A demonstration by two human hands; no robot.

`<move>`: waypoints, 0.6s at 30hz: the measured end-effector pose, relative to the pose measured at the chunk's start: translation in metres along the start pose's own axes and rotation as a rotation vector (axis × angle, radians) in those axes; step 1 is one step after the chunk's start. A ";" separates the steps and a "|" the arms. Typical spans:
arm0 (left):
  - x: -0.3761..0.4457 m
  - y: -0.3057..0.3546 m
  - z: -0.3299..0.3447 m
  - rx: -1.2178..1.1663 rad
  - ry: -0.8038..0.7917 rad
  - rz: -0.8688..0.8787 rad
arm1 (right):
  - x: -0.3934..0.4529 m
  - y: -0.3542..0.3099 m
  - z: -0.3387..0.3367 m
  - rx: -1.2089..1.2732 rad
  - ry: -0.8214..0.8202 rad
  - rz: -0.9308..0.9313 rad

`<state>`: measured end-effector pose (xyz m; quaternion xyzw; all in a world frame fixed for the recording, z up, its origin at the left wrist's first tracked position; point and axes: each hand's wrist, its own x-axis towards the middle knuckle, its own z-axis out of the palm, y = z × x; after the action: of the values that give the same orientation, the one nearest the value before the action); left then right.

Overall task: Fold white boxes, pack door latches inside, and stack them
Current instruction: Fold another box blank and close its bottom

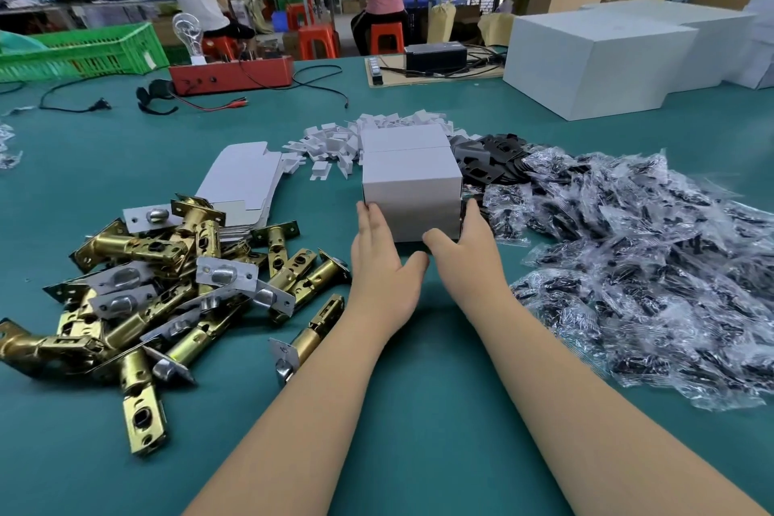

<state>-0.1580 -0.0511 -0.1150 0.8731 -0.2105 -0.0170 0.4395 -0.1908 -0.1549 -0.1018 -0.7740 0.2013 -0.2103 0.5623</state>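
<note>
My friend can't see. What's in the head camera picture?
Two hands, left hand and right hand, press straight fingers against a closed white box on a green table. Brass door latches lie left, bagged black parts right.

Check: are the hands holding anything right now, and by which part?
Both hands hold the closed white cardboard box: the left hand on its near-left side, the right hand on its near-right side, fingers straight against the walls.
</note>
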 end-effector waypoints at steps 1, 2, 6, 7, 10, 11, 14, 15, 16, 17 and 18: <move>-0.001 0.001 0.000 0.021 -0.009 -0.012 | -0.001 0.000 0.001 0.001 0.027 0.011; -0.002 0.001 0.001 0.042 -0.023 -0.027 | -0.002 0.001 0.001 0.012 0.039 0.018; -0.009 0.009 0.003 0.132 -0.069 -0.099 | -0.011 0.000 0.005 0.128 -0.017 0.055; -0.013 0.011 0.002 0.135 -0.074 -0.113 | -0.013 0.000 0.007 0.118 -0.048 0.069; -0.026 0.016 -0.006 0.145 -0.088 -0.105 | -0.015 -0.001 0.013 0.010 -0.112 0.074; -0.028 0.018 -0.013 0.170 -0.096 -0.086 | -0.014 -0.001 0.013 -0.012 -0.138 0.075; -0.024 0.026 -0.046 0.277 -0.089 0.019 | -0.015 -0.005 0.013 -0.105 -0.184 0.036; -0.020 0.029 -0.059 0.318 -0.067 0.043 | -0.015 -0.004 0.013 -0.149 -0.189 0.007; -0.015 0.032 -0.070 0.367 -0.040 0.063 | -0.016 -0.004 0.013 -0.203 -0.196 -0.026; -0.007 0.033 -0.081 0.427 -0.026 0.072 | -0.017 -0.003 0.013 -0.269 -0.216 -0.042; 0.005 0.032 -0.091 0.482 -0.037 0.061 | -0.018 -0.002 0.014 -0.339 -0.239 -0.054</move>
<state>-0.1454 -0.0006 -0.0334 0.9456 -0.2427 0.0309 0.2145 -0.1980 -0.1336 -0.1052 -0.8821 0.1452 -0.0951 0.4380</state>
